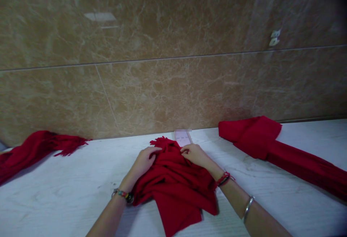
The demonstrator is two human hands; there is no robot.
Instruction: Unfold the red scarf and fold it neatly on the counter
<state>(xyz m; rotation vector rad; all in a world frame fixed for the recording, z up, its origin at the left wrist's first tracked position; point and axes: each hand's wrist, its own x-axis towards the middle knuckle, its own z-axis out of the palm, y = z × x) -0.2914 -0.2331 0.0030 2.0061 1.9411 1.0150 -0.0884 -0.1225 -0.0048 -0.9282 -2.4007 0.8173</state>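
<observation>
A crumpled red scarf [173, 182] with a fringed end lies on the white table [67, 190] in front of me. My left hand [143, 161] is closed on the scarf's upper left edge, by the fringe. My right hand [193, 154] pinches the cloth at its upper right. Both wrists wear bracelets.
A second red scarf [35, 150] with fringe lies at the far left. A third red scarf [271, 146], partly folded, stretches along the right side. A small pale card [183, 137] leans at the foot of the brown marble wall [173, 67] behind the table.
</observation>
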